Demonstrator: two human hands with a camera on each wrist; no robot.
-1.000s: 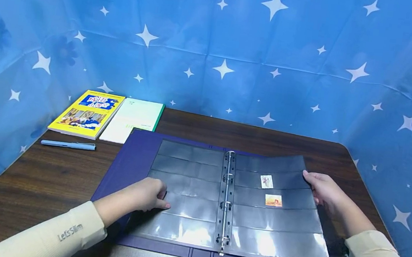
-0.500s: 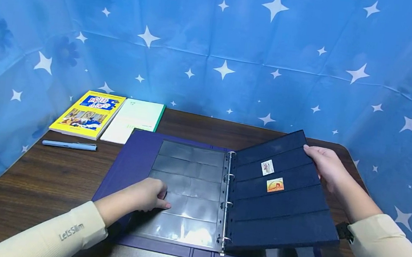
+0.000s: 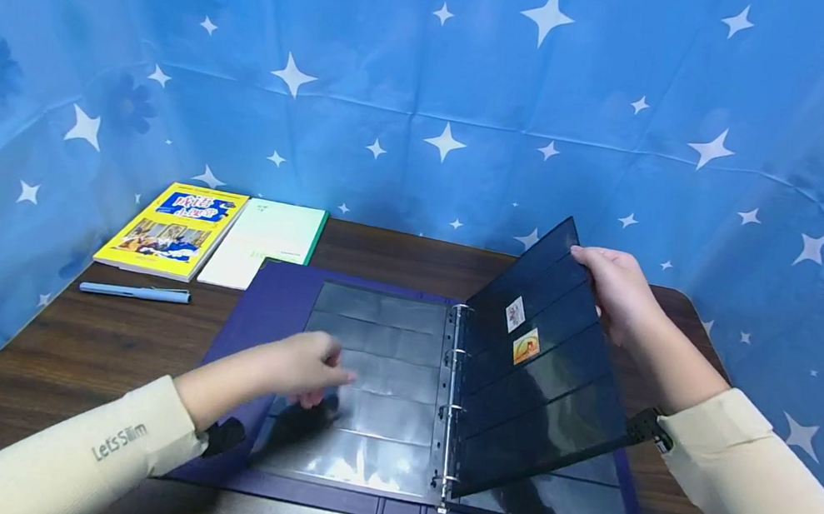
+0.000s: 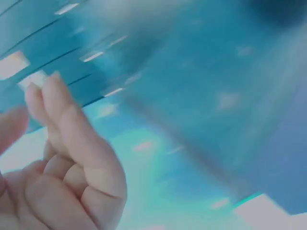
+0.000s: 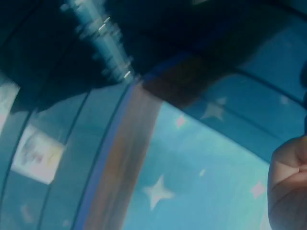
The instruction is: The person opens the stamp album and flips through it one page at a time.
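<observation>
A purple ring binder (image 3: 263,308) lies open on the dark wooden table (image 3: 70,355). My right hand (image 3: 602,277) grips the upper outer edge of a dark stamp page (image 3: 549,389) and holds it raised and tilted on the metal rings (image 3: 452,395). Two stamps (image 3: 515,314) (image 3: 526,346) sit in the page's upper pockets; one stamp (image 5: 37,153) shows blurred in the right wrist view. My left hand (image 3: 320,377) hovers just above the clear left page (image 3: 380,346) and holds nothing. In the blurred left wrist view its fingers (image 4: 62,163) are loosely curled.
A yellow book (image 3: 174,228) and a white-and-green notebook (image 3: 266,242) lie at the table's far left, with a light blue pen (image 3: 134,291) in front of them. A blue star-printed cloth (image 3: 445,85) walls in the table at the back and sides.
My right hand has swung the stamp page up from flat to steeply tilted, moving left. My left hand has lifted off the left page.
</observation>
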